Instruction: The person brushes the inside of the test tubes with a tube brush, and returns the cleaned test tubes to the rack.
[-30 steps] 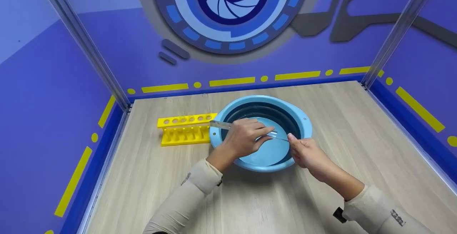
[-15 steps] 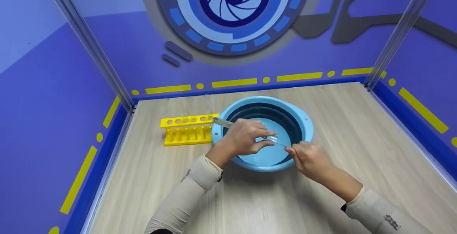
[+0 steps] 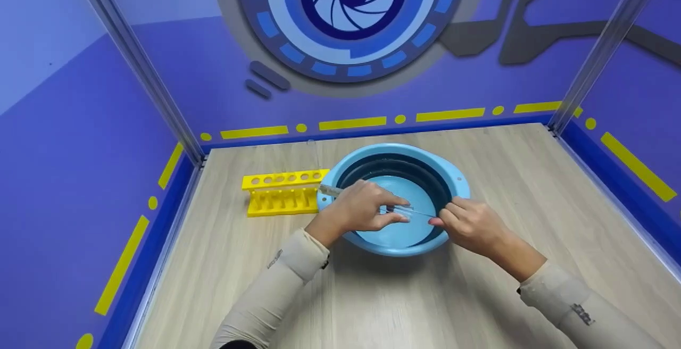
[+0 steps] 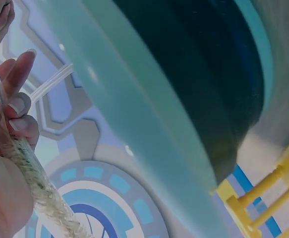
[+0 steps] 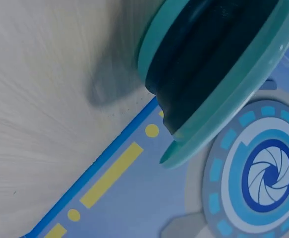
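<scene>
In the head view, a clear tube [image 3: 331, 191] is held by the left hand [image 3: 362, 208] over the blue basin [image 3: 393, 149], its left end stretching above the basin's left rim. Fingers and thumb are bent round the tube, with a small gap between thumb and forefinger tips. To the right, a thin wire [image 3: 423, 214] running from the tube is pinched by the curled fingers and thumb of the right hand [image 3: 473, 226], near the basin's right rim.

What is mostly covered by the left hand there is shown in the left wrist view: pale bristles [image 4: 37, 181] are packed inside the tube, which is laid across the palm. The basin's dark ribbed side is also shown there and in the right wrist view.

The tube's bristle-filled end is cut off in the left wrist view, and only a sliver of finger is caught by the right wrist view. The right end of the yellow rack [image 3: 284, 179], left of the basin, is overlapped by the rim; whether they are touching cannot be told. A faint clear shape [image 3: 312, 149] beyond the rack is hard to make out.
</scene>
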A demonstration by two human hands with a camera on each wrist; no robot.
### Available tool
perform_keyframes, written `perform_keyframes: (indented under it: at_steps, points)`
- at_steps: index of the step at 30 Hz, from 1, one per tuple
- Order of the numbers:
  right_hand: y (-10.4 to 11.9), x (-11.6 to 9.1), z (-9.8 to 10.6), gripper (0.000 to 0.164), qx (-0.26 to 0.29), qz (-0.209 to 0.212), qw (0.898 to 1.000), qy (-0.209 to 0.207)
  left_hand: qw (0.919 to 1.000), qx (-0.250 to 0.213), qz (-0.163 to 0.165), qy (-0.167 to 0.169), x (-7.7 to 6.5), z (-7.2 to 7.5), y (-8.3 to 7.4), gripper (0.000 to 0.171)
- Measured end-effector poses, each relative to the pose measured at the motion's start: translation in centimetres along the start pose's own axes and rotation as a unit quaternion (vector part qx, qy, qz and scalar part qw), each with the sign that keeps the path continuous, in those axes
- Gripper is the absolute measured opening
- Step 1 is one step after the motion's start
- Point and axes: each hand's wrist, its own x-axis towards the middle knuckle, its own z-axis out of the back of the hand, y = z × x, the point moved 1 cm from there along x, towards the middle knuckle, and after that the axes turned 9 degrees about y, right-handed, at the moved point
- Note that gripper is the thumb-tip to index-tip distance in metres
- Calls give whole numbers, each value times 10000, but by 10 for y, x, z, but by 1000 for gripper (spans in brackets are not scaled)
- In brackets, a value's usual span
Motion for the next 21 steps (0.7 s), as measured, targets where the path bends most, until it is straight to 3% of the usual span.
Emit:
perform_keyframes:
  at_steps: [15, 21]
  points:
    - [-4, -4, 2, 55, 290, 202, 9993, -99, 9993, -145, 331, 74, -18, -1, 5, 43]
    - [-9, -6, 11, 57, 366, 183, 9990, -158, 9992, -175, 363, -81, -30, 0, 11, 42]
